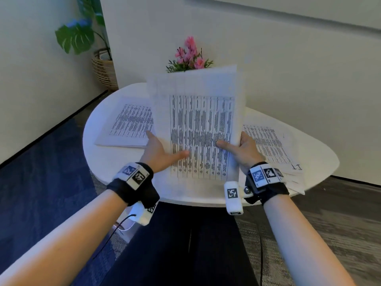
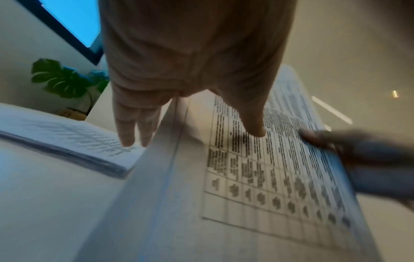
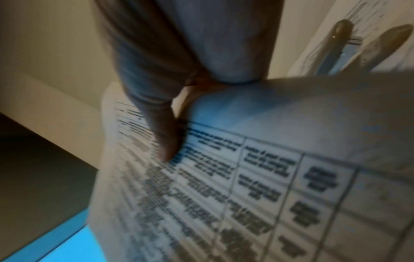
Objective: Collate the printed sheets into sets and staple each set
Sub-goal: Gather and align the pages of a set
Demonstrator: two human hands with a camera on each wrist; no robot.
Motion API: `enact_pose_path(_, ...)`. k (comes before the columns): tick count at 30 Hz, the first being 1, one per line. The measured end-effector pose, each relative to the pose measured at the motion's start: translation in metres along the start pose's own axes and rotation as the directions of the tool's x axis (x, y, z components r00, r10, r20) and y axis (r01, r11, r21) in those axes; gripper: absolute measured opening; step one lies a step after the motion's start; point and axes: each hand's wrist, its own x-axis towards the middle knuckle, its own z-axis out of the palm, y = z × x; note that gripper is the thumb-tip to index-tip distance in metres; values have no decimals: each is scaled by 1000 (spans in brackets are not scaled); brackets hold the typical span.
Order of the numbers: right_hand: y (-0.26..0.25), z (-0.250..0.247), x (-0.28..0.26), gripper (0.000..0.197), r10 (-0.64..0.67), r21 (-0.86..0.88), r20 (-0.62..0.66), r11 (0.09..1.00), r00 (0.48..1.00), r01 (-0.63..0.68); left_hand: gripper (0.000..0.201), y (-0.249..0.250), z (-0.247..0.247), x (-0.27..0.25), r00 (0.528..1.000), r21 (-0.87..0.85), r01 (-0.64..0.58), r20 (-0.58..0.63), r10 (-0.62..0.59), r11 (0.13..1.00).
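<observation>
— Both hands, left [image 1: 159, 148] and right [image 1: 240, 147], pinching the white printed table sheets [image 1: 198, 124], raised mid-frame above the round white table [image 1: 107, 162]?
— Yes; probably squaring edges before stapling.

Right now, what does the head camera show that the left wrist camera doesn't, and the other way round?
Only the head view shows the pink flowers behind the raised sheets, the right-hand pile on the white table, and the whole right hand. Only the left wrist view shows the stacked edge of the left-hand pile from the side, and the left fingers extended behind the sheets. Both show the held sheets with a printed grid, the left hand with its thumb on the front, and the leafy plant.
</observation>
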Motion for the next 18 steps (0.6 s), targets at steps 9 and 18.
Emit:
enact_pose_path(9, -37, -3, 10, 19, -195, 92, -198, 972, 960, 217, 43, 68, -17, 2, 831, -164, -491, -383, 404, 856)
enact_pose_path(18, -61, 0, 7, 17, -273, 102, -170, 951, 947, 292, 78, 87, -40, -1, 621, -128, -751, -471, 627, 648)
